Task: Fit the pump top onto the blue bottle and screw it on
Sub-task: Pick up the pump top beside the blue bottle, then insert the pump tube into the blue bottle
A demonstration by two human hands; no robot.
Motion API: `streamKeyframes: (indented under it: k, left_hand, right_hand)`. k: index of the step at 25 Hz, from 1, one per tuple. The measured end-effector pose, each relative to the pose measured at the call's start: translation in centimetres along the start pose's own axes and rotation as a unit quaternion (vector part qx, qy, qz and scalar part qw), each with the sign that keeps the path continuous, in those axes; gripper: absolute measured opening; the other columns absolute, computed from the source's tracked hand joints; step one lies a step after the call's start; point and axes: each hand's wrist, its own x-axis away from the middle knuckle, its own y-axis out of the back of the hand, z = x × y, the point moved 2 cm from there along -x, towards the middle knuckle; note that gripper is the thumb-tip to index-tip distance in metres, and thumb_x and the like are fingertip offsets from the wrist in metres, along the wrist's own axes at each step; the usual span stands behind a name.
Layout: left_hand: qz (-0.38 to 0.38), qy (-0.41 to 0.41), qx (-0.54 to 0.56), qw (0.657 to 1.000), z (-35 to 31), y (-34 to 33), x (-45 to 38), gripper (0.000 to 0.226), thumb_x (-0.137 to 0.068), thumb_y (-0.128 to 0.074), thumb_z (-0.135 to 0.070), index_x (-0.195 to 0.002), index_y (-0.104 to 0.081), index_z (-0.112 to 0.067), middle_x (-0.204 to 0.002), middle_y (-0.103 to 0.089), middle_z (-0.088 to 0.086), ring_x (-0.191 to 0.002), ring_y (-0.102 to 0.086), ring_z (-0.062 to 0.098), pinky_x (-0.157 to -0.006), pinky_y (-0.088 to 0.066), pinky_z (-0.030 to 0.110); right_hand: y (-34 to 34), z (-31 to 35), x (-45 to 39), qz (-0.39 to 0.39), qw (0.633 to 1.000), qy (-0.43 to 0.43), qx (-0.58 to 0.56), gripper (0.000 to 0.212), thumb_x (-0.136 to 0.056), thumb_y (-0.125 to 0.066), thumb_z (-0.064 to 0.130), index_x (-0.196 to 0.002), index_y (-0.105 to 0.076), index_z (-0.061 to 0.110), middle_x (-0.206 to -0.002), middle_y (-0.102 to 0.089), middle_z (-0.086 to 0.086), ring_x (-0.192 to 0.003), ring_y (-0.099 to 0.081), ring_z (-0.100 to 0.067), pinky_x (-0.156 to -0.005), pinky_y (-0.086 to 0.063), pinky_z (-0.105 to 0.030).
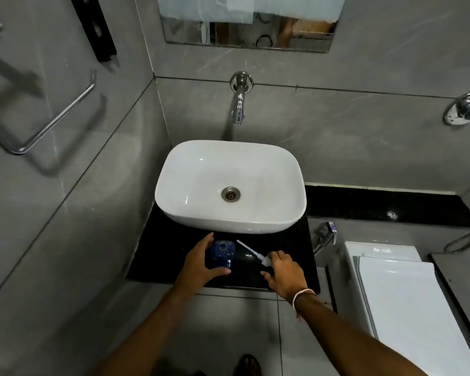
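Observation:
A translucent blue bottle (222, 253) stands upright on the black counter (158, 256) in front of the sink, its neck open. My left hand (200, 263) curves around the bottle's left side, thumb below it, fingers near the top. A white pump top (257, 255) lies on the counter to the right, its thin tube pointing up-left toward the bottle. My right hand (285, 272) covers the pump's head end, fingers touching it. Whether either hand grips firmly is unclear.
A white basin (174, 185) sits at the back of the counter under a wall tap (239, 104). A white toilet lid (407, 308) and a spray fitting (324, 236) are to the right. A towel ring (46, 118) hangs on the left wall.

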Motion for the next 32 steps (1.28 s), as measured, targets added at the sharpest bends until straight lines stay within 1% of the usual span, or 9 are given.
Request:
streamKeyframes:
  k: [3,7,12,15,17,21,23,25,32]
  left_hand:
    - [-0.004,0.014,0.013,1.0,0.5,0.2,-0.5,0.088,-0.061,-0.092,-0.025,-0.138,-0.049,-0.023,-0.132,-0.06,-0.001,-0.121,-0.055,0.011,-0.098,-0.042,0.01]
    - [-0.024,0.004,0.022,0.999,0.7,0.3,-0.9,0.068,-0.066,-0.089,-0.02,-0.127,-0.06,-0.025,-0.125,-0.066,-0.003,-0.112,-0.061,0.002,-0.101,-0.05,0.024]
    - [-0.02,0.013,0.028,0.999,1.0,0.5,-1.2,0.065,-0.066,-0.088,-0.019,-0.126,-0.063,-0.023,-0.121,-0.069,-0.003,-0.109,-0.062,-0.002,-0.094,-0.05,0.012]
    - [-0.02,0.01,0.032,0.999,1.0,0.5,-1.2,0.066,-0.065,-0.088,-0.018,-0.126,-0.063,-0.022,-0.12,-0.07,-0.002,-0.11,-0.064,0.002,-0.089,-0.048,0.006]
    - [-0.022,0.009,0.037,0.999,1.0,0.4,-1.1,0.065,-0.066,-0.087,-0.016,-0.127,-0.063,-0.02,-0.12,-0.07,0.0,-0.11,-0.064,0.006,-0.088,-0.048,0.005]
    - [-0.025,0.004,0.039,0.999,0.7,0.5,-1.0,0.064,-0.068,-0.087,-0.014,-0.127,-0.062,-0.017,-0.119,-0.07,0.001,-0.109,-0.064,0.007,-0.087,-0.046,0.003]
    - [-0.027,0.007,0.044,0.999,0.6,0.5,-1.0,0.064,-0.068,-0.086,-0.012,-0.127,-0.062,-0.015,-0.118,-0.07,0.002,-0.109,-0.064,0.008,-0.086,-0.047,0.002]
    - [-0.023,0.01,0.048,0.999,0.6,0.5,-0.9,0.064,-0.068,-0.086,-0.011,-0.127,-0.062,-0.015,-0.118,-0.069,0.001,-0.109,-0.063,0.006,-0.085,-0.047,0.002]
    - [-0.023,0.015,0.044,0.999,0.2,0.6,-0.9,0.063,-0.067,-0.086,-0.01,-0.125,-0.064,-0.019,-0.114,-0.07,-0.007,-0.102,-0.061,-0.011,-0.083,-0.043,-0.002]
  right_hand:
    - [-0.6,0.0,-0.6,-0.026,0.999,-0.025,-0.027,0.04,-0.096,-0.061,0.04,-0.127,-0.056,0.016,-0.127,-0.055,-0.008,-0.116,-0.056,-0.031,-0.092,-0.054,-0.043]
    - [-0.2,-0.5,-0.8,-0.065,0.984,-0.037,-0.162,0.026,-0.093,-0.07,0.028,-0.114,-0.065,0.013,-0.11,-0.069,-0.01,-0.101,-0.066,-0.029,-0.081,-0.058,-0.042]
    - [3.7,-2.0,-0.2,-0.008,0.875,-0.064,-0.48,0.033,-0.08,-0.084,0.003,-0.11,-0.075,-0.004,-0.083,-0.079,-0.008,-0.069,-0.073,-0.013,-0.058,-0.06,-0.019]
    - [6.9,-1.2,0.0,-0.016,0.845,-0.036,-0.533,0.032,-0.08,-0.081,-0.003,-0.112,-0.075,-0.004,-0.075,-0.079,0.001,-0.058,-0.068,-0.002,-0.055,-0.055,-0.014]
    - [8.7,0.0,-0.2,-0.023,0.852,-0.016,-0.523,0.028,-0.08,-0.081,-0.005,-0.107,-0.078,-0.001,-0.077,-0.077,-0.001,-0.058,-0.067,0.0,-0.056,-0.054,-0.011]
    - [12.4,2.5,-0.7,-0.054,0.907,0.054,-0.413,0.023,-0.078,-0.081,0.003,-0.088,-0.081,0.024,-0.081,-0.076,0.01,-0.079,-0.07,0.003,-0.073,-0.057,-0.011]
    - [13.8,3.3,-1.1,-0.055,0.93,0.093,-0.351,0.012,-0.076,-0.078,0.017,-0.086,-0.08,0.022,-0.083,-0.078,0.008,-0.085,-0.071,-0.005,-0.075,-0.057,-0.016]
    - [14.6,4.2,-1.5,-0.036,0.949,0.118,-0.291,0.016,-0.072,-0.073,0.029,-0.084,-0.08,0.022,-0.082,-0.079,0.005,-0.084,-0.071,-0.013,-0.074,-0.057,-0.024]
    - [16.5,7.2,-2.9,0.021,0.978,0.151,-0.142,0.018,-0.069,-0.075,0.026,-0.085,-0.08,0.02,-0.083,-0.079,-0.005,-0.08,-0.071,-0.023,-0.075,-0.061,-0.036]
